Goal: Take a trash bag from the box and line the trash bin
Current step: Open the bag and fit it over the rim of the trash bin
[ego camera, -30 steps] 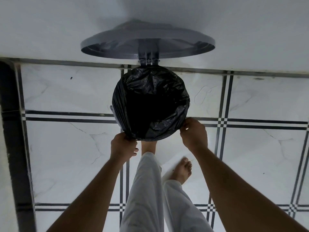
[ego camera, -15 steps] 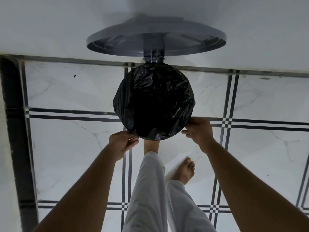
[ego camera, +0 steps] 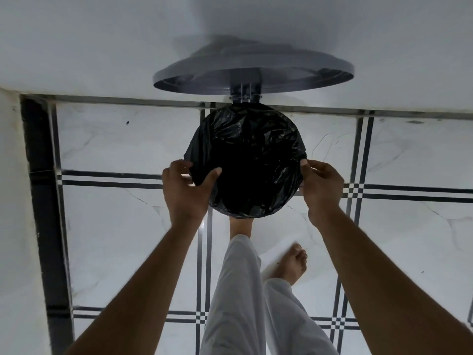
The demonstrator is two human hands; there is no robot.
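Observation:
A black trash bag [ego camera: 245, 165] covers the round mouth of the trash bin, seen from straight above; the bin's body is hidden under the bag. The bin's grey round lid [ego camera: 253, 73] stands raised on its hinge against the wall behind. My left hand [ego camera: 185, 190] grips the bag's edge at the left rim, thumb over the plastic. My right hand [ego camera: 321, 187] pinches the bag's edge at the right rim. The box of bags is out of sight.
The bin stands on a white marble-look tile floor [ego camera: 122, 226] with black stripe lines, close to a white wall [ego camera: 102, 47]. One bare foot [ego camera: 240, 226] sits at the bin's front, apparently on its pedal; the other foot [ego camera: 291, 265] is on the floor. A dark strip [ego camera: 43, 201] runs along the left.
Both hands have moved up from the near edge of the bin to its left and right sides, still on the bag's rim. The view has shifted slightly closer.

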